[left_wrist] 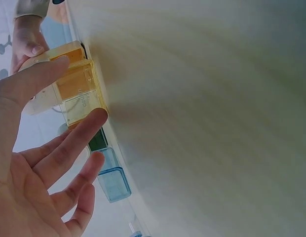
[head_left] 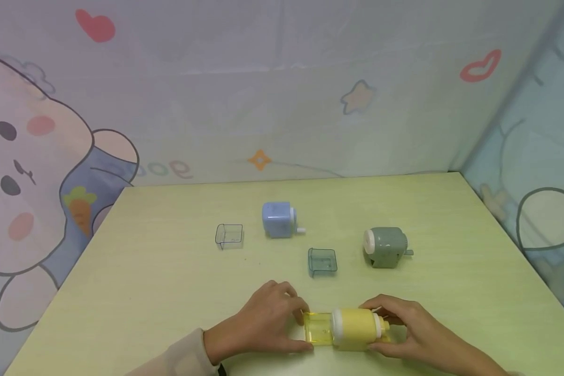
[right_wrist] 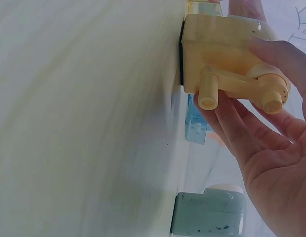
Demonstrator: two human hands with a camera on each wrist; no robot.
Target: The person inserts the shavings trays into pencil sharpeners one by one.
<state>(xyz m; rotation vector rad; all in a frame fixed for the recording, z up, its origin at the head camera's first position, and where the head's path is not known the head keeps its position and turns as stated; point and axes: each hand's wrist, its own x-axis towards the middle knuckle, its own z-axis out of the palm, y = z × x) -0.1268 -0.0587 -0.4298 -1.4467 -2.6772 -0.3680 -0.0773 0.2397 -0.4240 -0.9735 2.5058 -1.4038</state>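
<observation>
A yellow pencil sharpener (head_left: 355,329) lies near the front of the table, its white-rimmed end facing left. My right hand (head_left: 415,330) grips its crank end, thumb on the near side and fingers on the far side; the crank handle (right_wrist: 209,89) shows in the right wrist view. At the sharpener's left end is a clear yellow drawer (head_left: 318,329), lined up with the body. My left hand (head_left: 268,324) pinches this drawer between thumb and fingers, also seen in the left wrist view. How deep the drawer sits in the body, I cannot tell.
Behind the hands stand a blue pencil sharpener (head_left: 277,220) and a grey-green pencil sharpener (head_left: 386,248), both with cranks on the right. A clear blue-edged drawer (head_left: 229,235) and a clear green drawer (head_left: 322,262) lie on the table (head_left: 145,292). A printed curtain (head_left: 282,104) hangs behind.
</observation>
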